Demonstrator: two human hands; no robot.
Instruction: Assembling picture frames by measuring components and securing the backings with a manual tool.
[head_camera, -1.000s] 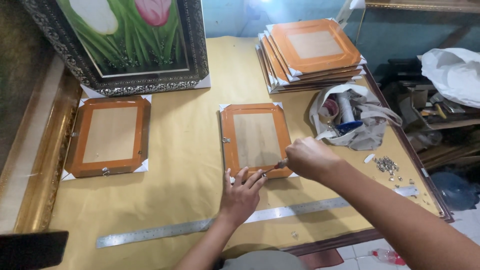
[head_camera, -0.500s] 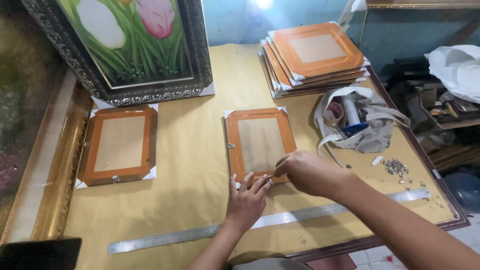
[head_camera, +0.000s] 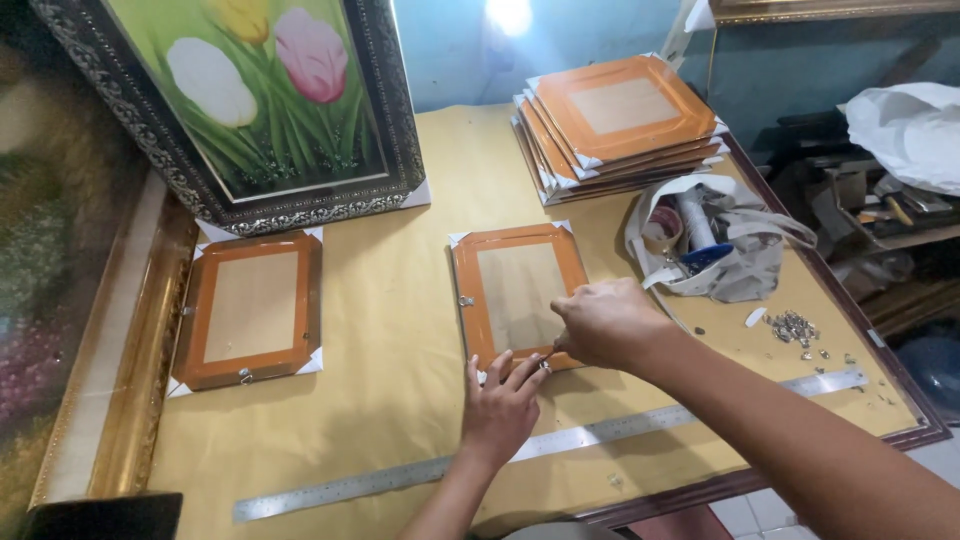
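- the small orange wooden picture frame (head_camera: 517, 293) is lying face down in the middle of the yellow-covered table (head_camera: 400, 330), near its front edge.
- the left hand (head_camera: 503, 405) is pressing flat, fingers spread, on the frame's lower edge — pinning it.
- the right hand (head_camera: 603, 322) is closing around a thin tool, too hidden to name, with its tip at that same edge.
- step in hand, as i judge it: fixing a small metal fitting to the frame's back.
- the next move is calling for steady downward pressure — the left fingers are sitting just beside the tip.
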